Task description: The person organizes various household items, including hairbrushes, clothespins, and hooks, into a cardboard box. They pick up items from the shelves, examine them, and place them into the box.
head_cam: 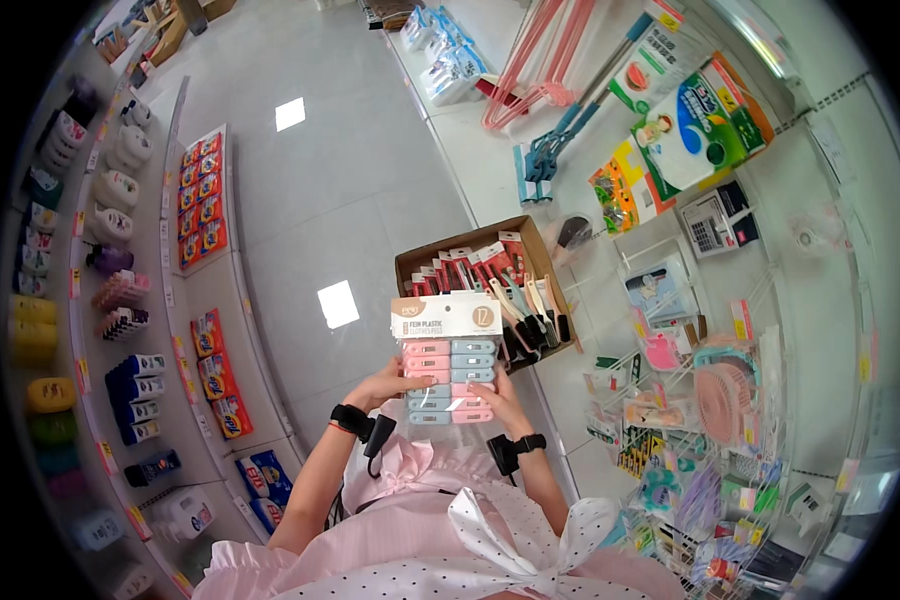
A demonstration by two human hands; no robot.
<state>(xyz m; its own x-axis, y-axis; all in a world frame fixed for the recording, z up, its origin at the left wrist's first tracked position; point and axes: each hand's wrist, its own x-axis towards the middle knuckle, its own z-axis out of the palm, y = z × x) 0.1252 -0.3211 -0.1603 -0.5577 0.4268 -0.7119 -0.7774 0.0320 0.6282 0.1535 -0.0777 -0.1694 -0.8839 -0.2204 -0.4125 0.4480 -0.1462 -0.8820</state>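
A clear pack of pink and blue plastic clothes pegs (450,379) with a white printed header is held upright before my body. My left hand (390,386) grips its left edge, thumb across the front. On the right edge my right hand (501,397) holds it the same way. Just beyond the pack, an open cardboard box (465,234) holds red-carded packets (457,270) and several hairbrushes (529,315). The pack covers part of the box's near side.
Shelves on the left carry bottles (116,191), orange detergent packs (201,199) and blue packs (264,480). At the right, a white shelf (457,142) bears pink hangers (529,67) and blue-handled mops (547,157); hooks hold small packaged goods (724,401). A grey tiled floor (307,210) runs between.
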